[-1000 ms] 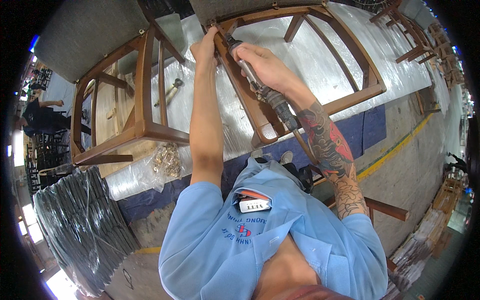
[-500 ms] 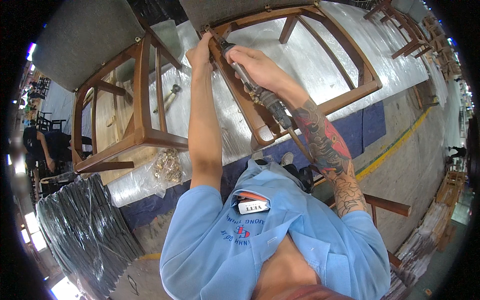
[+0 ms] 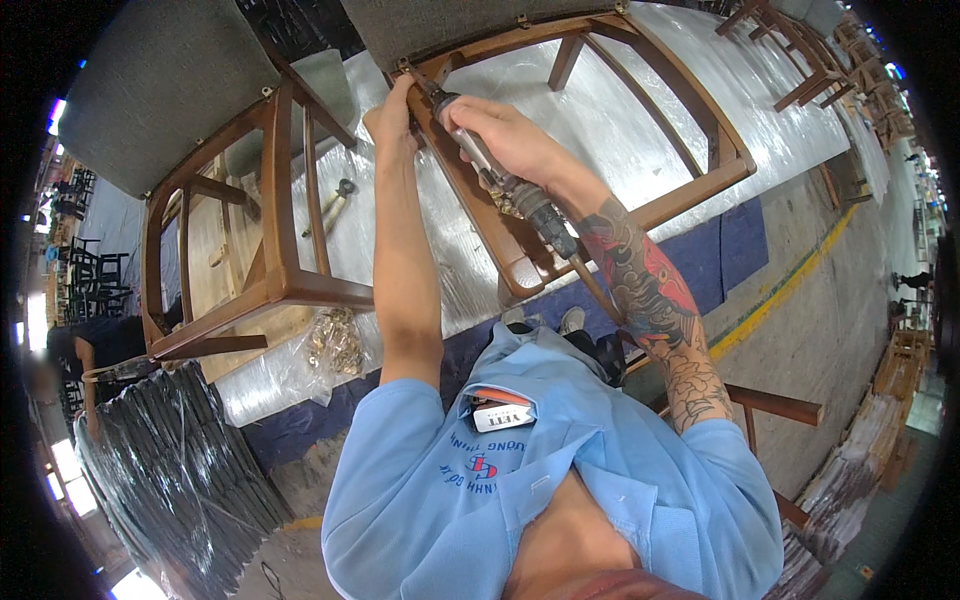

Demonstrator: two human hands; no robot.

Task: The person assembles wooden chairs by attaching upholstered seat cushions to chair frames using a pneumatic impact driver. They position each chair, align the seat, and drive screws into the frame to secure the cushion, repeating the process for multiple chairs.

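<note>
My right hand [image 3: 497, 135] is wrapped round a pneumatic screwdriver [image 3: 520, 198], a long dark and metallic tool with a hose running back under my forearm. Its tip meets a small metal bracket [image 3: 404, 66] at the far corner of a brown wooden chair frame [image 3: 690, 190]. The chair lies tipped over, its grey padded part [image 3: 450, 25] beyond the frame. At that same corner my left hand [image 3: 393, 122] closes on the frame's edge, fingertips close to the driver's tip. Part of its grip is hidden, and any screw there is too small to tell.
Another tipped chair [image 3: 275, 200] stands left, with pliers-like tool [image 3: 330, 208] beside it. A clear bag of brass-coloured hardware [image 3: 333, 342] lies nearer me. Wrapped dark strips [image 3: 180, 460] are stacked at lower left. A co-worker [image 3: 90, 350] is at far left; more chairs [image 3: 790, 50] stand far right.
The whole view has shifted slightly, moving the chairs a little left. Both hands and the screwdriver keep their place at the bracket. The co-worker at far left has changed posture.
</note>
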